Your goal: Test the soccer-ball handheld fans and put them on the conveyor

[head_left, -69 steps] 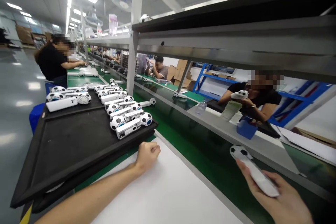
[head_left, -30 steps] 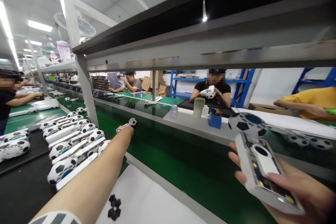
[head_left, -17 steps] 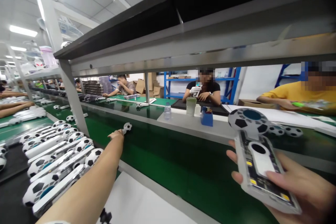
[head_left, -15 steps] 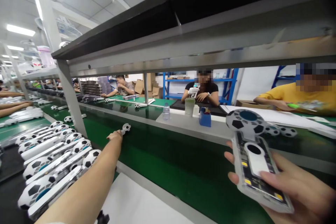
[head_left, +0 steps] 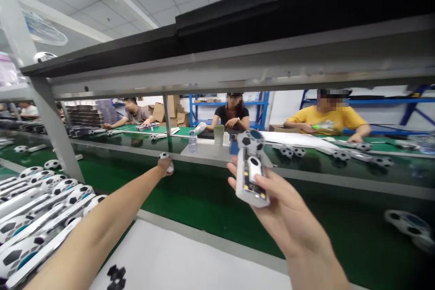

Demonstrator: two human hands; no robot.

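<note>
My right hand [head_left: 282, 199] grips a handheld device [head_left: 252, 167] by its handle, thumb on top. It has a black-and-white soccer-ball-patterned head, and the handle's face shows a circuit board, yellow parts and a white piece with a black disc. My left hand [head_left: 165, 165] is stretched out over the green conveyor belt [head_left: 200, 204], its fingers closed round another soccer-ball-patterned device [head_left: 164, 156]. Parts of that one show above and below the fingers; the rest is hidden.
Many similar devices [head_left: 44, 208] lie in rows at left. One more [head_left: 409, 225] is on the belt at right. A white sheet [head_left: 176, 253] with black pieces [head_left: 116, 277] lies nearest me. Overhead runs a shelf [head_left: 217, 68]. Co-workers [head_left: 326, 118] sit across, beyond a bottle [head_left: 193, 141].
The view has turned right. My right hand has moved toward the middle with its device, now farther from me. My left hand now wraps the soccer-ball-patterned device, whose head showed beyond the fingers before.
</note>
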